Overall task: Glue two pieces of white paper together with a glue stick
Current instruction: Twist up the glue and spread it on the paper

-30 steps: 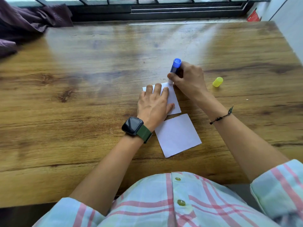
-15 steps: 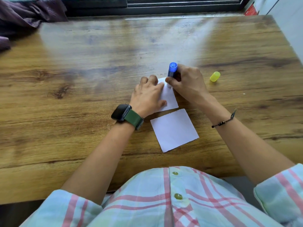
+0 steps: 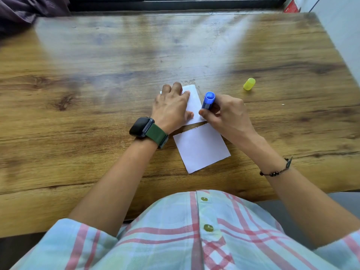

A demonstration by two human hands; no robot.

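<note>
Two white paper squares lie on the wooden table (image 3: pixel 97 78). My left hand (image 3: pixel 171 108) presses flat on the far paper (image 3: pixel 193 103), covering its left part. My right hand (image 3: pixel 227 114) grips a blue glue stick (image 3: pixel 208 100) held upright, its lower end down at the right edge of that far paper, near the near corner. The tip itself is hidden by my fingers. The near paper (image 3: pixel 200 148) lies bare just below, almost touching the far one.
The yellow glue cap (image 3: pixel 249 84) lies on its side to the right of my right hand. Dark cloth (image 3: pixel 23 10) sits at the far left corner. A window sill runs along the table's far edge.
My right hand has drawn the glue stick from the far corner of the paper down along its right edge toward me. My left hand stays pressed on the paper.
</note>
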